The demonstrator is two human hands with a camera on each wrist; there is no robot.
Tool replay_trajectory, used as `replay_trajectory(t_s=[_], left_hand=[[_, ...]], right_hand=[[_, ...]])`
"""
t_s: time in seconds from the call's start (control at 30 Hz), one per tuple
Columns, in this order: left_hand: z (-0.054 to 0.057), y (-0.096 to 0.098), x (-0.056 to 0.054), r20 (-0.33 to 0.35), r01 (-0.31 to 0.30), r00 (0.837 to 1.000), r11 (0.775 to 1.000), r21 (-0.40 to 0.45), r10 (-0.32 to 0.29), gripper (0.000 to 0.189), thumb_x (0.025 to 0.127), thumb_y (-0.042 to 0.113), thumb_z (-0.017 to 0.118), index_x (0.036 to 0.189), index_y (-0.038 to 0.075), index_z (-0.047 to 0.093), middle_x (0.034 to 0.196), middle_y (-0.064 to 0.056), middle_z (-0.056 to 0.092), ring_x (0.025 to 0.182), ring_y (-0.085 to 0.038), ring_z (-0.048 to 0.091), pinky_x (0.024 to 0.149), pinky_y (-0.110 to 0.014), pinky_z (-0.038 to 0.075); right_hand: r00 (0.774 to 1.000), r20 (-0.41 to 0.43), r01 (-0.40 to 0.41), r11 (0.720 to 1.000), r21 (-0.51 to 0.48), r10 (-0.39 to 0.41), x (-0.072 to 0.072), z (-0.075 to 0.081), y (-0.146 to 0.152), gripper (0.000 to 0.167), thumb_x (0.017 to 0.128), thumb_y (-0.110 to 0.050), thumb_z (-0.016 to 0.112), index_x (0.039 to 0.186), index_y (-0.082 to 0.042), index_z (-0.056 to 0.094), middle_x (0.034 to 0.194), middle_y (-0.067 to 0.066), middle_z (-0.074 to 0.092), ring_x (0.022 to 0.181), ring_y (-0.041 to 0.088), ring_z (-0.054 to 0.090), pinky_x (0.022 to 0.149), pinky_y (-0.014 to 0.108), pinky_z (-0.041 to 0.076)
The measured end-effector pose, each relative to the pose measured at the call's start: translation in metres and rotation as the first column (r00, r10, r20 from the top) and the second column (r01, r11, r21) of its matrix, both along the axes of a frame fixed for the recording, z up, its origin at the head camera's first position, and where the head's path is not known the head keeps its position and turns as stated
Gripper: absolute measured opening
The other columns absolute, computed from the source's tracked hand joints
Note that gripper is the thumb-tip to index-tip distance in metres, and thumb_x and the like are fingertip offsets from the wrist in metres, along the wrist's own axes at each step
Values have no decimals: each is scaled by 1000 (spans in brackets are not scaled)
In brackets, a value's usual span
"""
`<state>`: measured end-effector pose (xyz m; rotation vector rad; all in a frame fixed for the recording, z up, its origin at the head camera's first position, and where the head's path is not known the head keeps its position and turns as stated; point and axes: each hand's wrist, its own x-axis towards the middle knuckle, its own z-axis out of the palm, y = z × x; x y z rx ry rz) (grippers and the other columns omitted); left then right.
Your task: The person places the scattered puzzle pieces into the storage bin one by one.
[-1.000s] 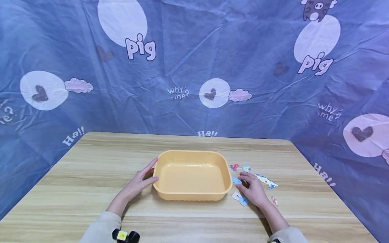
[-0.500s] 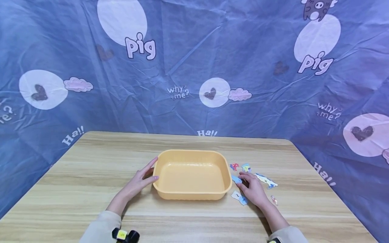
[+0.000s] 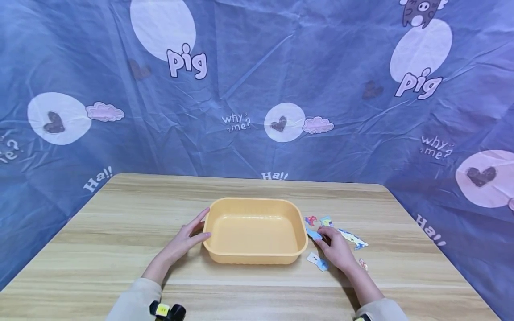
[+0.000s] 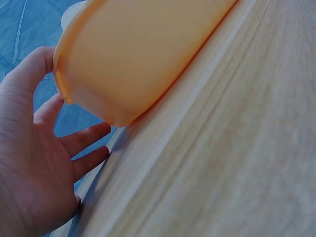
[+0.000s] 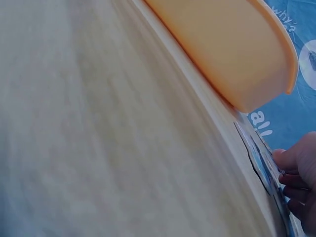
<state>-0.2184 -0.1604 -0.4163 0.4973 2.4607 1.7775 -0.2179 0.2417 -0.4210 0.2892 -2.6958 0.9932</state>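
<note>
A pale orange plastic tub (image 3: pixel 257 258) stands on the table in the head view. At its left end my left hand (image 3: pixel 181 243) holds the rim, thumb and index finger over the edge; the left wrist view shows its other fingers spread by the outer wall (image 4: pixel 143 49). Beside the tub's right end, my right hand (image 3: pixel 336 249) pinches a light blue puzzle piece (image 3: pixel 313 234) low at the table, its fingers curled. Part of that piece is hidden under the fingertips. In the right wrist view the right hand (image 5: pixel 301 173) sits at the lower right edge.
Around the right hand lie a white-and-blue piece (image 3: pixel 318 261), a red piece (image 3: pixel 310 220), a blue-yellow piece (image 3: pixel 326 221), a long pale piece (image 3: pixel 353 238) and a small reddish piece (image 3: pixel 363 265). A blue printed cloth (image 3: pixel 249 151) hangs behind the wooden table (image 3: pixel 120 214).
The light blue piece has turned slightly under my right fingertips, and more of it shows. My left hand and the tub have stayed put.
</note>
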Motion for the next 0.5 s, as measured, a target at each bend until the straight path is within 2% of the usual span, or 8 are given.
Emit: replay_trajectory(t_s=[0.2,0.5], left_hand=[[1,1,0,10,6,1000,1000,16,-6,63,84,21,55,138,20,23,128,-22,36,117,-31,33,96,-50,16],[1,1,1,17,-2,1000,1000,7,2,63,83,23,56,138,21,23,128,-22,37,117,-31,33,96,-51,16]], right_hand=[[999,37,27,1000,14,-28,-1,5,2,24,78,1,58,100,8,56,103,24,52,100,39,46,86,49,34],[996,67,56,998,-19,-55,-5,19,6,28,80,-2,56,105,10,53,107,29,50,101,42,44,84,50,35]])
